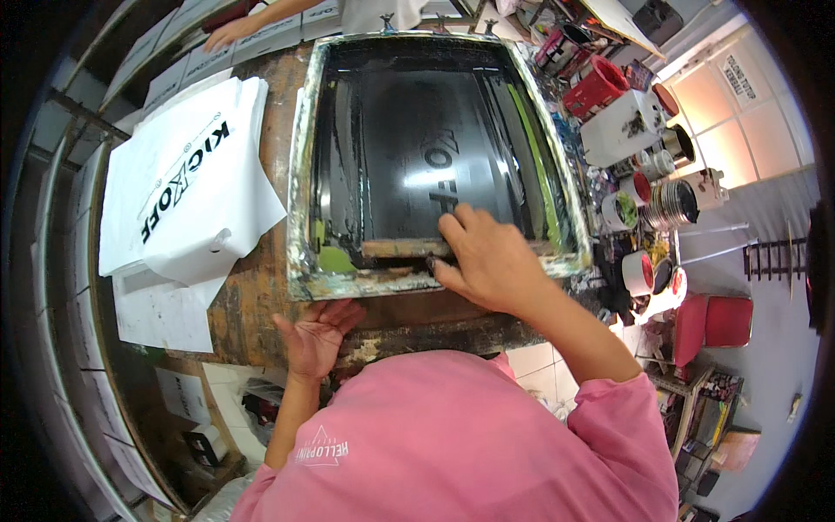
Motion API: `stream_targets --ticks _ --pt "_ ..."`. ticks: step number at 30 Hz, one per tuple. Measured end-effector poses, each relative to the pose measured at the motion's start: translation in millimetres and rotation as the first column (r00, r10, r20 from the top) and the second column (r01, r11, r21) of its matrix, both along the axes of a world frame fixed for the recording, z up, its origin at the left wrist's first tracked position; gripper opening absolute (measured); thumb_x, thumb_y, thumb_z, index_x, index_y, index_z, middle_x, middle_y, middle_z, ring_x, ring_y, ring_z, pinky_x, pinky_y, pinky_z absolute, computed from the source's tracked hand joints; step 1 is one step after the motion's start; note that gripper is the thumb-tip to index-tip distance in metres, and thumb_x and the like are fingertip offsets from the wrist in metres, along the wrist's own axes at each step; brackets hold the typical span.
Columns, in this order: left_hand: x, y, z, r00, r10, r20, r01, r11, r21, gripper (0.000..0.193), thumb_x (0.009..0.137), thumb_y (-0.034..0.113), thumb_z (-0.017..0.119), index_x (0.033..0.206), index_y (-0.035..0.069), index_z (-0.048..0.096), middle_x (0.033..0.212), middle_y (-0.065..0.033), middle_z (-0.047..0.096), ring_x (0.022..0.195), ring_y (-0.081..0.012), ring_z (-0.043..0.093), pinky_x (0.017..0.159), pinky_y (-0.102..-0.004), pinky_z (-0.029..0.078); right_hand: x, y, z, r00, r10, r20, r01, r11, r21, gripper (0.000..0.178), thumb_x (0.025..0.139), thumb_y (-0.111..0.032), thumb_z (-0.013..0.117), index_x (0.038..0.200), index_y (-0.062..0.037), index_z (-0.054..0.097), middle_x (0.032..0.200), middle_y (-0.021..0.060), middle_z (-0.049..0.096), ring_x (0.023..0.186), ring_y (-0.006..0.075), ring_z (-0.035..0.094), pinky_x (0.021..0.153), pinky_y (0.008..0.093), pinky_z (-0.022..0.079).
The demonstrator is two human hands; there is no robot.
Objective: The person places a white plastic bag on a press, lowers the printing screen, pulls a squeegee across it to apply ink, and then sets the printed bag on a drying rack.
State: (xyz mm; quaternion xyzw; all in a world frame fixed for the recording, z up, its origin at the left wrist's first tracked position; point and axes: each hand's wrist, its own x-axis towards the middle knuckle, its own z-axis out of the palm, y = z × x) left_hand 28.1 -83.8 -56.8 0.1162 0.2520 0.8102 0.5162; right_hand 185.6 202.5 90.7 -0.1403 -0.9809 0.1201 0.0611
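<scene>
Watching here, I see the right hand (489, 258) clamped on a wooden squeegee (396, 249), mid-frame; the left hand (318, 337), lower left of it, is spread near the printing screen (301, 183).

my right forearm (578, 332) slants forward and inward to my right hand (491, 261), palm down, thumb opposed to bent fingers in a grip, while my left hand (317, 337) sits farther back, palm up, fingers loosely extended, thumb spread.

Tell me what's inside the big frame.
Inside the frame: a dark sheet with black lettering, green patches, and a wooden bar gripped by the right hand, which covers part of it. Whatever lies beneath the dark sheet is hidden.
</scene>
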Motion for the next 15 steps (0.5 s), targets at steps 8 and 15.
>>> stream_targets --ticks 8,15 --pt "-27.5 73.5 140.4 0.824 0.122 -0.554 -0.036 0.986 0.163 0.103 0.088 0.084 0.041 0.158 0.008 0.035 0.163 -0.0207 0.032 0.150 -0.0404 0.028 0.120 -0.0672 0.013 -49.5 28.1 131.1 0.876 0.042 -0.481 0.187 0.888 0.420 0.029 0.089 -0.030 0.063 0.097 -0.0023 0.064 0.081 0.0149 0.060 0.081 0.0330 0.060 0.090 0.0465 0.044" --pt "-17.4 87.2 35.7 -0.310 -0.813 -0.493 -0.857 0.464 -0.225 0.096 0.092 0.078 0.041 0.160 0.012 0.029 0.167 -0.0244 0.015 0.156 -0.0414 0.003 0.113 -0.0750 -0.010 -79.6 46.5 194.8 0.832 0.055 -0.551 0.161 0.928 0.337 0.029 0.088 -0.029 0.058 0.087 -0.0003 0.063 0.071 0.0146 0.060 0.066 0.0285 0.059 0.072 0.0411 0.046"
